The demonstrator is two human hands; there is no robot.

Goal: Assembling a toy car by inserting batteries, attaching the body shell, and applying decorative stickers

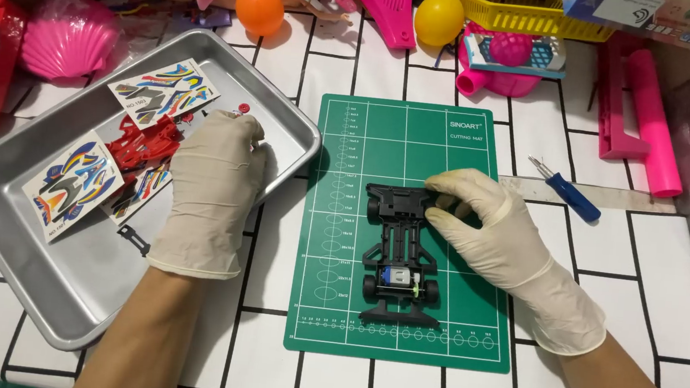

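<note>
Here the person is mid-assembly on a small black toy car chassis (401, 254), which lies lengthwise on a green cutting mat (466, 341) w/ its motor end toward the person and all four wheels on. The right hand (497, 234), in a cream glove, rests over the far end of the chassis; its fingertips (439, 201) curl narrow onto the front right corner, pinning it flat rather than lifting it. The left hand (212, 190), also gloved, reaches into a metal tray (65, 302) to the left of the mat, fingers bent down over a cluster of red plastic parts (143, 145), approx. at a small red piece by the fingertips; whether it already pinches something can't be told, since the glove hides the grip. Sticker sheets (72, 185) lie in the tray beside the red parts. A blue-handled screwdriver (568, 193) lies well apart on the tiled tabletop, right of the mat. Judged from this, the step is fetching a part while the chassis is steadied. The next move would likely call for a clean pinch on one small piece w/o dragging its neighbours, then bringing it across to the held end, keeping the chassis still.
</note>
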